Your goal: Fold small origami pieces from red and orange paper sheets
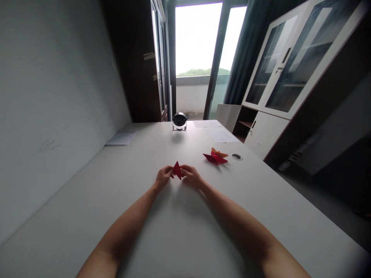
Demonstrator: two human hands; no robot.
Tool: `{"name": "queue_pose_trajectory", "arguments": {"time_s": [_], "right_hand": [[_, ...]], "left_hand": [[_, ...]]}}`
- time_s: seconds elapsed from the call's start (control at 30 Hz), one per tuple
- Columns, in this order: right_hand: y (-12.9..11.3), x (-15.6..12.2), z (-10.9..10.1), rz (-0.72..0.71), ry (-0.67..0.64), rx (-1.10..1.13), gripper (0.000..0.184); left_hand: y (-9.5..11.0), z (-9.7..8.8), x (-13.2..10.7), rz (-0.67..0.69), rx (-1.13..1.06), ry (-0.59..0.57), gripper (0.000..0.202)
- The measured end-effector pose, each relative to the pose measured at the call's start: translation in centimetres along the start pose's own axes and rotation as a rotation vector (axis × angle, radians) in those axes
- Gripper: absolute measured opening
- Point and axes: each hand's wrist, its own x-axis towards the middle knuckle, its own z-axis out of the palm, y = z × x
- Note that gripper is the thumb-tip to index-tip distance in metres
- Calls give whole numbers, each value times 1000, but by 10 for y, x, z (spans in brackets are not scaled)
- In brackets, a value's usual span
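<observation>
Between my two hands, a small piece of folded red paper (177,170) stands up as a narrow diamond shape, just above the white table (185,231). My left hand (165,175) pinches its left edge with closed fingers. On the other side, my right hand (190,175) grips the right edge, its fingers closed too. Parts of the paper are hidden behind the fingertips. To the right of my right hand lies a small group of folded red and orange paper pieces (215,156), touching or overlapping one another.
A small round black fan-like device (179,121) stands at the table's far end. White paper sheets lie at the far left (121,137) and far right (222,135). A round cable hole (237,156) sits near the right edge. A wall borders the left side; cabinets (269,127) stand to the right.
</observation>
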Motion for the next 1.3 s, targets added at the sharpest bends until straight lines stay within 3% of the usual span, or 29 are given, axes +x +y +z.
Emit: {"name": "queue_pose_trajectory", "arguments": {"time_s": [0.3, 0.57, 0.97, 1.3], "right_hand": [[0, 0, -1, 30, 7, 27, 38], [2, 1, 0, 28, 50, 3, 25], [5, 0, 4, 10, -39, 12, 26], [19, 1, 4, -6, 85, -235, 17]], "left_hand": [[0, -1, 0, -7, -11, -20, 29], [-3, -1, -1, -4, 50, -10, 27], [-2, -1, -1, 5, 84, 6, 25], [4, 1, -4, 34, 253, -45, 23]]}}
